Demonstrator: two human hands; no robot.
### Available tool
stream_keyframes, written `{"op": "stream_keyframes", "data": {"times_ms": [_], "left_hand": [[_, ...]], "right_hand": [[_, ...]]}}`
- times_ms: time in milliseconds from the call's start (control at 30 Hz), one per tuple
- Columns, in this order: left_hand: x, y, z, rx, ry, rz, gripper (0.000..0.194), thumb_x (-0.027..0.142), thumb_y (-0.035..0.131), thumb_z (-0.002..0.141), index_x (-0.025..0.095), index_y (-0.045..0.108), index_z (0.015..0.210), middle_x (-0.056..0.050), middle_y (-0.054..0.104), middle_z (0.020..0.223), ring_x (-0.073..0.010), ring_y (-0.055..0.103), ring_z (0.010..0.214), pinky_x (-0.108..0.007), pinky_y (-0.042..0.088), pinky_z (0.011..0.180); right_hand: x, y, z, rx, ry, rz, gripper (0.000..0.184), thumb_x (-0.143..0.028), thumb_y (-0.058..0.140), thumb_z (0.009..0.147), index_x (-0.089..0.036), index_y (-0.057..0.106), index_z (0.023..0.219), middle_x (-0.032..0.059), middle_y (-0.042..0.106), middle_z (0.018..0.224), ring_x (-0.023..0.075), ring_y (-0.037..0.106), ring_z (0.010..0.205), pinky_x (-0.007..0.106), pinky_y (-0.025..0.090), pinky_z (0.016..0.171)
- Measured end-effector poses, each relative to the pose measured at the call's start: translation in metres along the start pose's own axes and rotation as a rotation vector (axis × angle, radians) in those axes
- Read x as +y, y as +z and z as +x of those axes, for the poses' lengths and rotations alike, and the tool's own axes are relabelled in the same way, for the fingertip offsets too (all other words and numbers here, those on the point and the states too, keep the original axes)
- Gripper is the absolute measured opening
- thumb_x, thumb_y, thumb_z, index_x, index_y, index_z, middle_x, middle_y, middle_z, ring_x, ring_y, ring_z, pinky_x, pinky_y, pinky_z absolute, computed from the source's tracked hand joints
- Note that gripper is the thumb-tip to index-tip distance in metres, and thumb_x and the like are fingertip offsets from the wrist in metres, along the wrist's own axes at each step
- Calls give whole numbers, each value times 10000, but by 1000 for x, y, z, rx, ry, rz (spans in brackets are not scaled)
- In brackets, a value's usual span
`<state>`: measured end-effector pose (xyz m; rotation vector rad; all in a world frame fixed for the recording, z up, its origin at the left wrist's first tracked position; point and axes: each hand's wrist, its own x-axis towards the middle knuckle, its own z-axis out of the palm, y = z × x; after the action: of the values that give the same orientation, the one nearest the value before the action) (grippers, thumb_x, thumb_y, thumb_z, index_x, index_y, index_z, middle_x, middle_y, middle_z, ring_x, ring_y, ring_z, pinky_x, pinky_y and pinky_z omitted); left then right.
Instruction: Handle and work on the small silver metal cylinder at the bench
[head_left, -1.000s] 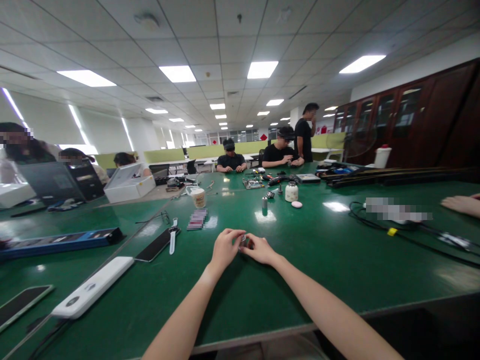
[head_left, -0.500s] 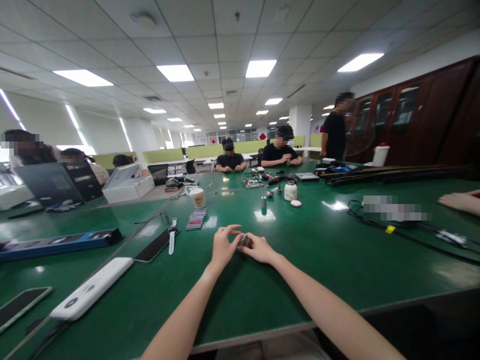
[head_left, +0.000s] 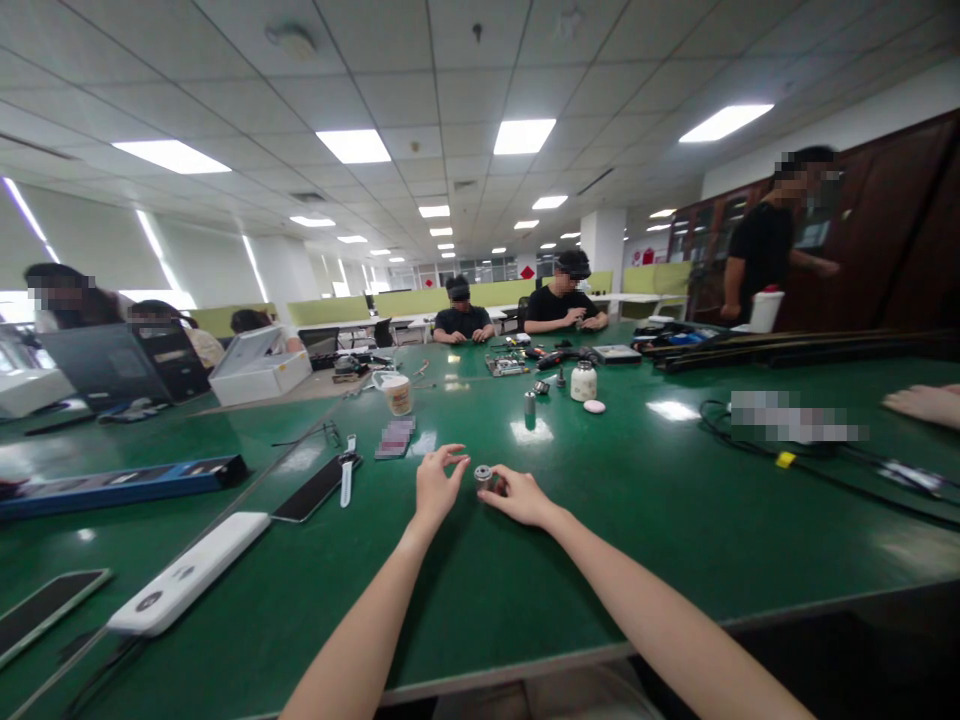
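A small metal cylinder [head_left: 483, 479] with a ringed top stands upright on the green table [head_left: 570, 580], right in front of me. Thumb and fingers of my right hand [head_left: 519, 497] grip its right side. Just left of it, apart from the metal, is my left hand [head_left: 437, 487], with thumb and fingers spread and nothing between them. Beyond both hands stands a second, plain metal cylinder [head_left: 530, 404]. Farther back are a small dark metal part [head_left: 541, 387] and a white jar [head_left: 583, 381] with its pale lid [head_left: 594, 406] beside it.
To the left lie a smartwatch [head_left: 346, 470], a dark phone [head_left: 311, 492], a white power strip [head_left: 191, 575] and a long blue box [head_left: 135, 485]. A paper cup [head_left: 398, 396] stands ahead. Black cables [head_left: 817, 470] run along the right. Co-workers sit across the table.
My left hand has let go of the metal cylinder and drawn back to the left. My right hand stays on it. A standing person at the back has walked to the right.
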<state>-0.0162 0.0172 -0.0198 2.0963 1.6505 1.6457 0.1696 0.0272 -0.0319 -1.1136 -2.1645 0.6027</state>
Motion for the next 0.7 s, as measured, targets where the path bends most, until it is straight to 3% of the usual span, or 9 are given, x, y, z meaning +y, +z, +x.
{"op": "stream_keyframes", "data": {"times_ms": [133, 267, 500, 700], "left_hand": [[-29, -1, -5, -96, -30, 213, 193, 258, 712, 729, 254, 691, 921, -29, 754, 772, -267, 639, 914, -417, 479, 820], [-36, -1, -8, -82, -32, 284, 221, 302, 737, 702, 255, 692, 914, -37, 759, 797, -281, 619, 950, -407, 463, 815], [-21, -1, -7, -101, -16, 267, 175, 269, 700, 739, 265, 694, 914, -6, 751, 744, -256, 637, 873, -374, 460, 796], [12, 0, -5, -38, 57, 46, 162, 281, 659, 805, 244, 676, 963, -18, 742, 819, -214, 659, 869, -364, 462, 834]], "right_hand": [[-1, 0, 0, 2, 4, -7, 396, -469, 625, 802, -234, 603, 1120, -5, 675, 800, 173, 625, 749, 334, 403, 784], [-2, -1, 0, -2, 2, -15, 389, -460, 628, 803, -229, 604, 1116, -3, 679, 809, 175, 623, 748, 344, 403, 795], [-1, -2, 0, -4, 6, -9, 381, -463, 626, 803, -239, 601, 1110, -9, 681, 811, 171, 624, 748, 351, 400, 808], [0, -1, 0, -8, 2, 3, 369, -466, 625, 801, -238, 597, 1089, -14, 673, 799, 162, 615, 726, 331, 399, 779]]}}
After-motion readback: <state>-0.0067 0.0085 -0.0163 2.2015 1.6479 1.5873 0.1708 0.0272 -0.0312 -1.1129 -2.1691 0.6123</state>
